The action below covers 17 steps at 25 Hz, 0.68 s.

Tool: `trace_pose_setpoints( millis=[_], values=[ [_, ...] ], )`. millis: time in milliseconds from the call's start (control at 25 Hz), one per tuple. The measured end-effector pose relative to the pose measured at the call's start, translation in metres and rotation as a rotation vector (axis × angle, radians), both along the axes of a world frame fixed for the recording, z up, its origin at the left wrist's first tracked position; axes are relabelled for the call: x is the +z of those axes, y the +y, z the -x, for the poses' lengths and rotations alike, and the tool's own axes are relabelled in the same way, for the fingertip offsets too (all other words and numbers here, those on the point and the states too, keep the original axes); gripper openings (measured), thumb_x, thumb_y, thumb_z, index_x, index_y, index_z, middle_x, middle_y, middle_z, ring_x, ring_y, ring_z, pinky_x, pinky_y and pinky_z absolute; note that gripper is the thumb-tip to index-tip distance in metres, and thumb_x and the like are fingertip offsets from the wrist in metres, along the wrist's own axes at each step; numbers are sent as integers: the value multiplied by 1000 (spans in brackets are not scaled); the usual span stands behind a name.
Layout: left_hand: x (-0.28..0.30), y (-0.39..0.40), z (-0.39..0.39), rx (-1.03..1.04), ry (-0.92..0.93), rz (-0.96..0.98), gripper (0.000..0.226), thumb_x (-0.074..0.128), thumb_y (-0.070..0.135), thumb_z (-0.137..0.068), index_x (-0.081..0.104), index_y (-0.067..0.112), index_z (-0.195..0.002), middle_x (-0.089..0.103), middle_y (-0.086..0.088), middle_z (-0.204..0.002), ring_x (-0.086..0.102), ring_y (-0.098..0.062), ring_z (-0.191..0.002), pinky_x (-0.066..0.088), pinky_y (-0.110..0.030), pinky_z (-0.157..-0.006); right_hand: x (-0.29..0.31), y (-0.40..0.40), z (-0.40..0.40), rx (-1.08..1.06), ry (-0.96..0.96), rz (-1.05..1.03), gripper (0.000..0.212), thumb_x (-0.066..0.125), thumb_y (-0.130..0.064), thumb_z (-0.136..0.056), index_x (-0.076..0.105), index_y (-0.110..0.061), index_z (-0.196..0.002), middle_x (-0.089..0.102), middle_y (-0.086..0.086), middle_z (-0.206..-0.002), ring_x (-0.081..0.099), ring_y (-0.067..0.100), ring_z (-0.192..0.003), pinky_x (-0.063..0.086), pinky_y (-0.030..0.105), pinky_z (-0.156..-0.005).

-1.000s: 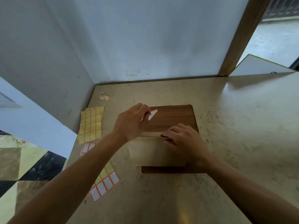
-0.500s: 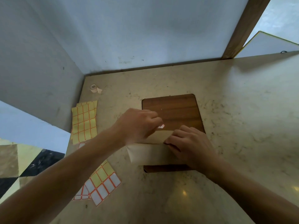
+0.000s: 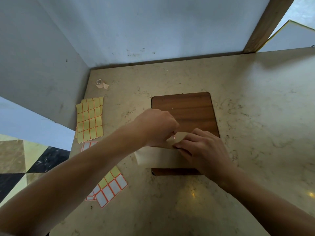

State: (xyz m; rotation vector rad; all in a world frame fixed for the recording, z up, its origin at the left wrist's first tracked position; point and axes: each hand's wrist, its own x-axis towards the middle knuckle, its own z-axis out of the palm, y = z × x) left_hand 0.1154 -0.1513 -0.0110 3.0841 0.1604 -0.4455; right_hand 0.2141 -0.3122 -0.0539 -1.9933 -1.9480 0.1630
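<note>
**Figure. Applying a label to a folded paper, head view.** The folded paper [image 3: 153, 158] lies across the near part of a wooden board [image 3: 184, 108] set at the middle of the desk [image 3: 255, 116], and its left end overhangs the board.

The left hand [image 3: 158, 128] reaches in from the desk's left edge with its knuckles up. Its fingers are curled, and the tips pinch a small red-edged sticker [image 3: 173, 137] at the paper's far fold.

The right hand [image 3: 202, 150] lies palm-down on the paper with its fingers gently bent. The tips press the fold flat just beside the sticker, and no grip round the paper is visible.

*Progress, as judged:* the sticker is peeled and brought to its place. One end appears still lifted, so laying it down and smoothing it remain.

A yellow label sheet [image 3: 90, 120] and a partly used sheet [image 3: 110, 189] lie along the left edge. A tape roll [image 3: 99, 82] sits near the far left corner.
</note>
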Motion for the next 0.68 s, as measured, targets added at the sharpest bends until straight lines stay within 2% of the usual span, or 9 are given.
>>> trace_pose_setpoints(
  millis=[200, 280, 360, 520, 680],
  values=[
    [-3, 1, -3, 60, 78, 56, 19, 49, 32, -96, 66, 27, -102, 66, 6, -92, 62, -17, -84, 53, -34, -64, 3, 2, 0, -49, 27, 19, 15, 62, -30, -85, 72, -26, -95, 72, -6, -82, 55, 15, -66, 48, 31, -52],
    [-2, 2, -5, 72, 95, 95, 17, 52, 29, -95, 67, 29, -102, 66, 7, -92, 62, -17, -84, 54, -34, -64, 4, 3, 1, -126, 71, 25, 17, 64, -34, -82, 71, -26, -95, 71, -6, -78, 54, 12, -64, 47, 29, -51],
    [-1, 4, -4, 84, 86, 134, 16, 58, 25, -93, 67, 30, -104, 66, 9, -93, 61, -15, -85, 53, -31, -64, 4, 6, 2, -212, 117, 51, 26, 68, -36, -80, 68, -29, -104, 69, -8, -80, 55, 9, -66, 50, 29, -53],
    [0, 8, 1, 111, 52, 160, 20, 65, 21, -89, 66, 31, -107, 66, 9, -94, 59, -13, -88, 55, -33, -70, 3, 11, 5, -236, 120, 81, 38, 70, -37, -80, 63, -32, -117, 71, -12, -84, 57, 8, -73, 51, 29, -58],
    [0, 7, 4, 113, -5, 197, 19, 66, 20, -88, 65, 28, -105, 68, 9, -95, 58, -12, -86, 50, -28, -67, 2, 13, 4, -233, 77, 98, 37, 70, -38, -80, 61, -38, -116, 68, -15, -81, 50, 6, -68, 38, 20, -52]
  ],
)
